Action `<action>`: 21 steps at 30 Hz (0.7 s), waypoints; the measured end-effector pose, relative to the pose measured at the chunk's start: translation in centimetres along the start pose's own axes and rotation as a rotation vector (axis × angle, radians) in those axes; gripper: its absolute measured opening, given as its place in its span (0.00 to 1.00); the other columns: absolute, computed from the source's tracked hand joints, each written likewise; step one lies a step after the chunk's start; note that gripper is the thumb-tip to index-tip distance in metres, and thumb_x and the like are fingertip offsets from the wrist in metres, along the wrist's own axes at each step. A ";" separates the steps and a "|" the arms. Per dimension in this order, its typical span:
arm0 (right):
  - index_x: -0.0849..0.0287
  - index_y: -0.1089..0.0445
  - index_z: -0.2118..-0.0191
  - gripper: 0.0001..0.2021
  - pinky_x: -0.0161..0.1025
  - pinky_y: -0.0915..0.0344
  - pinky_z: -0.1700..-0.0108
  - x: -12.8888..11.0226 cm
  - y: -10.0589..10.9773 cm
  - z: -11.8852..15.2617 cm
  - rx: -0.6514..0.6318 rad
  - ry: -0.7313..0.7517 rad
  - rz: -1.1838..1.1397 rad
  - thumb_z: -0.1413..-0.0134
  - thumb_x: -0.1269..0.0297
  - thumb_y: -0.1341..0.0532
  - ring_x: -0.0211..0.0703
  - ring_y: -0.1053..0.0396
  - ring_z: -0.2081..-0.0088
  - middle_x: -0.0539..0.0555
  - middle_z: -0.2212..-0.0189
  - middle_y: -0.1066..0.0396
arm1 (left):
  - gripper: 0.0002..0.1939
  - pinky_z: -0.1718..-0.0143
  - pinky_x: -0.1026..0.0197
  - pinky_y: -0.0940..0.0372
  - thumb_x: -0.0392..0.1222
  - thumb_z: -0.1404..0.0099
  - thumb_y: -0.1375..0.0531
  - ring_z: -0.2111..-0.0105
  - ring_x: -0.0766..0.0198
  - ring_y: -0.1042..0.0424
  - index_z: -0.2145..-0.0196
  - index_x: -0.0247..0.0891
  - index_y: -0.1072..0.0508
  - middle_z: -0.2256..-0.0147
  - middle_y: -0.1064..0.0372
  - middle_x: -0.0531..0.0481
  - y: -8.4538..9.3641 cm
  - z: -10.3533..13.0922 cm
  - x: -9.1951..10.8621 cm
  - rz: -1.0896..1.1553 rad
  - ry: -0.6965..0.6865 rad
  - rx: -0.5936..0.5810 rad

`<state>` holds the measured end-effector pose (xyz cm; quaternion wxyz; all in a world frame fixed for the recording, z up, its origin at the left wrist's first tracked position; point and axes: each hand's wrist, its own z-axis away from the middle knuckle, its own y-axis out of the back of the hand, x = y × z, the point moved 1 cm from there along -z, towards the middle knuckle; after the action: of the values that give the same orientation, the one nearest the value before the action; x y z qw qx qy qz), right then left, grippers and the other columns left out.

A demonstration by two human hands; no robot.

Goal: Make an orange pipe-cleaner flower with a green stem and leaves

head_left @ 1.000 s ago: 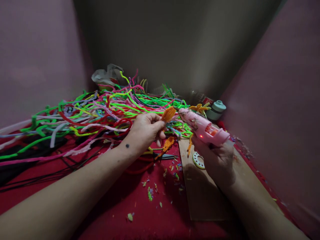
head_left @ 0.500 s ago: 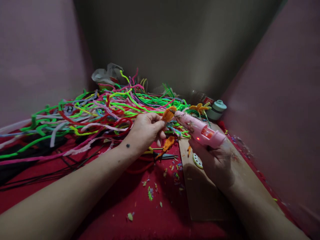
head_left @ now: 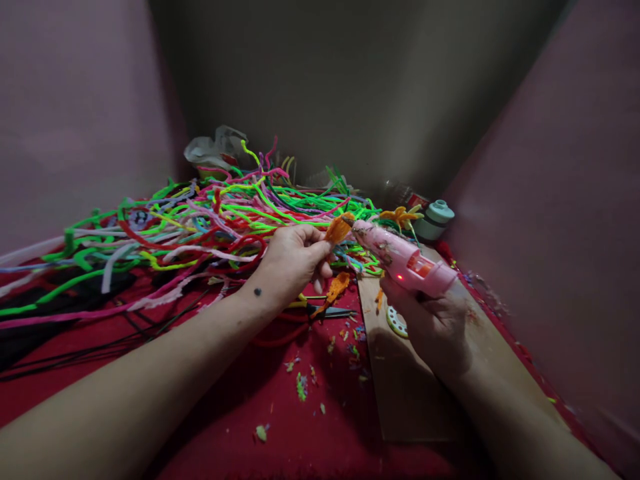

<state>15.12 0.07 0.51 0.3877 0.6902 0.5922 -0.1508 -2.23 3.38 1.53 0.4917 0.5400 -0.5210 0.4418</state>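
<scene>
Between the thumb and fingers of my left hand (head_left: 299, 259) is an orange fuzzy petal (head_left: 339, 229), pinched at its lower end. My right hand (head_left: 434, 327) grips a pink glue gun (head_left: 403, 257) with a small red light on its side. The gun's dark nozzle points left and meets the petal's upper right edge; whether glue is coming out is too small to tell. Below my left hand, another orange fuzzy piece (head_left: 338, 287) lies across a pair of scissors (head_left: 333, 312). An orange pipe-cleaner flower (head_left: 401, 217) is behind the gun.
A tangled heap of coloured pipe cleaners (head_left: 240, 220) spreads over the red cloth (head_left: 240, 407). At right lies a brown board (head_left: 405, 400) with a round holed disc (head_left: 397, 323). A pale green bottle (head_left: 436, 220) stands behind it. Fuzzy scraps (head_left: 301, 387) litter the cloth.
The glue gun has shifted very slightly right, its nozzle still at the petal's edge. My left hand and the petal are almost where they were.
</scene>
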 end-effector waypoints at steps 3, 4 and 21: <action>0.50 0.36 0.44 0.21 0.53 0.41 0.41 0.3 0.0 0.2 0.010 -0.031 0.024 0.43 0.72 0.44 0.52 0.38 0.44 0.51 0.44 0.36 | 0.07 0.87 0.70 0.42 0.31 0.44 0.44 0.89 0.72 0.38 0.79 0.35 0.35 0.87 0.35 0.56 0.0 0.0 0.0 -0.002 0.008 0.011; 0.51 0.36 0.44 0.21 0.53 0.40 0.42 0.4 0.1 0.3 0.009 -0.039 0.032 0.44 0.71 0.44 0.52 0.37 0.44 0.52 0.44 0.36 | 0.07 0.87 0.70 0.42 0.31 0.44 0.44 0.89 0.72 0.38 0.79 0.35 0.35 0.87 0.35 0.56 0.1 0.0 -0.1 0.001 0.003 0.009; 0.50 0.36 0.44 0.22 0.52 0.41 0.41 0.1 0.0 0.0 0.017 -0.008 0.034 0.44 0.72 0.44 0.51 0.37 0.44 0.51 0.44 0.36 | 0.08 0.87 0.70 0.41 0.32 0.43 0.45 0.89 0.72 0.38 0.79 0.35 0.36 0.86 0.35 0.56 0.0 -0.1 -0.2 0.013 -0.012 -0.005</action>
<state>15.17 0.14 0.52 0.3866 0.7029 0.5773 -0.1520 -2.27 3.52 1.32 0.4872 0.5381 -0.5286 0.4401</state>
